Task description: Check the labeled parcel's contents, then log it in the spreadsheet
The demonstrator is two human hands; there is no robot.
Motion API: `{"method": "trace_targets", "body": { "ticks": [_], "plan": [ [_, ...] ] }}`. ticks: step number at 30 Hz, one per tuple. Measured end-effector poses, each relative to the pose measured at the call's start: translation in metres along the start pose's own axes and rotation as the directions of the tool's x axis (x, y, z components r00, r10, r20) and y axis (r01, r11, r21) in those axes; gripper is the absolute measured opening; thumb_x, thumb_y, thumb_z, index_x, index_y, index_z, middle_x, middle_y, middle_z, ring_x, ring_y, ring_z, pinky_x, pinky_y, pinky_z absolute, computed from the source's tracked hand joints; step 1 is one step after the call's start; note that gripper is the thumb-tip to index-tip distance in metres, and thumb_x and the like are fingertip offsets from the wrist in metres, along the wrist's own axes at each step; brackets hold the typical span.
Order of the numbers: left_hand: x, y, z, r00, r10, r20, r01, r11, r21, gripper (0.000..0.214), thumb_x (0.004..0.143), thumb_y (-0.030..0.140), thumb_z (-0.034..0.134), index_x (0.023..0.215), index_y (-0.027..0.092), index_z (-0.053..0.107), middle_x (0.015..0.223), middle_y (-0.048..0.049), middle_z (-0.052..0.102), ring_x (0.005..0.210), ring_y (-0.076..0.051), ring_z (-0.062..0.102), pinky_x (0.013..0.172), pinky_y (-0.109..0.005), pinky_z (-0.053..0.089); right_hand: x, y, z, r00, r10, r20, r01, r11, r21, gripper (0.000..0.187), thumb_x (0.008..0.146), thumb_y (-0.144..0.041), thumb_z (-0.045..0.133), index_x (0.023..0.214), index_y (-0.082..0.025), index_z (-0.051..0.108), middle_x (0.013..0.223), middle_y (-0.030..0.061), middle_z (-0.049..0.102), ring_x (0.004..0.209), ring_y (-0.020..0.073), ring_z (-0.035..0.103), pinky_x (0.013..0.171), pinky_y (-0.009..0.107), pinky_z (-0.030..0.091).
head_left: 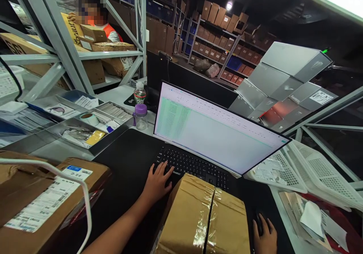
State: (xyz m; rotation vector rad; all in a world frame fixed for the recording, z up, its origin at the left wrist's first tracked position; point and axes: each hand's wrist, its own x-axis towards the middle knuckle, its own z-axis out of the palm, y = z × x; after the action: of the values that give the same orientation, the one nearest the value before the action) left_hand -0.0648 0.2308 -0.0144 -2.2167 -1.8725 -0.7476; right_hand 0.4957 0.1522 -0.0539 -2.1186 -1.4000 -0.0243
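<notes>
My left hand rests on the left end of a black keyboard, fingers spread flat over the keys. My right hand lies over a dark mouse at the bottom right, fingers curved on it. A taped cardboard box stands between my arms, in front of the keyboard. Behind the keyboard a tilted monitor shows a spreadsheet with green rows.
A labelled cardboard parcel lies at the left with a white cable across it. Metal trays of small items, a water bottle and a purple-lidded cup sit behind. White baskets stand right. Another person is behind the shelving.
</notes>
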Motion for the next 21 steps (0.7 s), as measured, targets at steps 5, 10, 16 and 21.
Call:
{"method": "trace_targets", "body": {
  "ticks": [5, 10, 16, 21],
  "plan": [
    [-0.001, -0.001, 0.002, 1.000, -0.010, -0.004, 0.010, 1.000, -0.001, 0.053, 0.086, 0.032, 0.065, 0.139, 0.032, 0.066, 0.151, -0.0167, 0.060, 0.137, -0.036, 0.056, 0.118, -0.062, 0.034, 0.003, 0.006, 0.003, 1.000, -0.026, -0.010, 0.026, 0.999, 0.020, 0.094, 0.080, -0.094, 0.037, 0.121, -0.017, 0.072, 0.134, 0.0211, 0.057, 0.138, 0.0446, 0.047, 0.114, 0.062, 0.041],
    [0.000, 0.000, 0.000, 1.000, 0.008, -0.010, -0.007, 1.000, 0.025, 0.051, 0.086, 0.033, 0.066, 0.138, 0.030, 0.067, 0.149, -0.0187, 0.061, 0.136, -0.037, 0.058, 0.116, -0.063, 0.037, 0.002, 0.001, 0.001, 0.999, -0.031, -0.006, 0.031, 0.999, 0.029, 0.098, 0.080, -0.096, 0.037, 0.124, -0.014, 0.071, 0.138, 0.0240, 0.054, 0.138, 0.0444, 0.046, 0.115, 0.063, 0.040],
    [0.000, -0.003, 0.005, 0.999, -0.009, -0.037, 0.010, 1.000, 0.029, 0.057, 0.087, 0.033, 0.061, 0.143, 0.020, 0.060, 0.151, -0.0235, 0.057, 0.137, -0.039, 0.056, 0.117, -0.063, 0.036, -0.004, -0.022, -0.010, 0.999, -0.043, -0.005, 0.043, 0.999, -0.004, 0.093, 0.089, -0.087, 0.035, 0.132, -0.011, 0.067, 0.144, 0.0248, 0.048, 0.139, 0.0433, 0.046, 0.114, 0.060, 0.042],
    [-0.001, -0.006, 0.011, 0.986, -0.133, -0.105, 0.129, 0.991, -0.045, 0.078, 0.085, 0.037, 0.063, 0.153, 0.007, 0.041, 0.155, -0.0279, 0.050, 0.139, -0.041, 0.051, 0.116, -0.054, 0.042, -0.005, -0.024, -0.013, 1.000, -0.025, -0.006, 0.025, 1.000, -0.012, 0.088, 0.091, -0.083, 0.038, 0.135, -0.013, 0.066, 0.145, 0.0233, 0.047, 0.138, 0.0422, 0.045, 0.112, 0.059, 0.043]
  ]
}}
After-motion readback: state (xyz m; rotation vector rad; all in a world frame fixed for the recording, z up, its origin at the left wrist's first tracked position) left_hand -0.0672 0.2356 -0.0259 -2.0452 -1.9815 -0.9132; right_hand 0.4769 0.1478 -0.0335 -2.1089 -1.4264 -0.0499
